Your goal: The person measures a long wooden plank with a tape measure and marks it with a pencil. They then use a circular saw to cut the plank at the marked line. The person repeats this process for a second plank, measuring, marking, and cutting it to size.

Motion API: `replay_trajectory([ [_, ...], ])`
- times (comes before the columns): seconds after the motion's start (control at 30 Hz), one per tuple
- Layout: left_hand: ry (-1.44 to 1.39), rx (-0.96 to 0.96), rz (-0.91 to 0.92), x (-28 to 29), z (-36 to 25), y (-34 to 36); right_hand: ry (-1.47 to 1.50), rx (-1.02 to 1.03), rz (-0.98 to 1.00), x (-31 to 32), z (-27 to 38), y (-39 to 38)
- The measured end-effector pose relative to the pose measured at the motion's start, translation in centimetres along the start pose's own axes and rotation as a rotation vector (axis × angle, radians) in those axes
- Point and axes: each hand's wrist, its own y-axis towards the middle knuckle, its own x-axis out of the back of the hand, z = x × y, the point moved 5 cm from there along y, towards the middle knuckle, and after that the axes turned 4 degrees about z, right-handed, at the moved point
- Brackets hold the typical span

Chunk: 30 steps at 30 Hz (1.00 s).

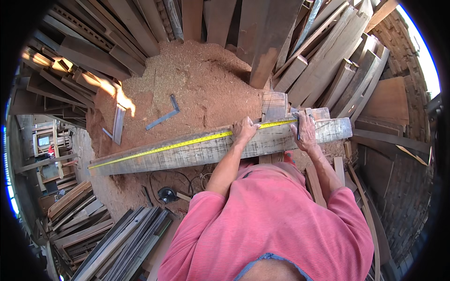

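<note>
Tape, one, lies along one beam, left hand touching it, grip unclear, right hand grasping one slender tool.

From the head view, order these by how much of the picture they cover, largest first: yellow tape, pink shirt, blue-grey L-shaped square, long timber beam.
1. Pink shirt, though being nearest the camera enlarges it
2. Long timber beam
3. Yellow tape, long but thin
4. Blue-grey L-shaped square
</note>
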Motion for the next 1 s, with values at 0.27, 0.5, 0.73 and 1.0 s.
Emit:
replay_trajectory([
  [0.27, -0.007, -0.037, -0.105, -0.2, -0.4, 0.0, 0.38, -0.045, -0.003, 1.4, -1.6, 1.2],
  [0.5, -0.023, 0.008, -0.043, 0.1, -0.4, -0.2, 0.313, -0.036, 0.092, 1.4, -1.7, 1.1],
  [0.73, -0.021, 0.004, -0.045, 0.0, -0.1, -0.1, 0.311, -0.04, 0.117, 0.4, -2.5, 1.2],
  [1.0, -0.025, 0.003, -0.047, 0.0, 0.0, -0.3, 0.255, -0.018, 0.09, -0.1, -2.6, 0.9],
])
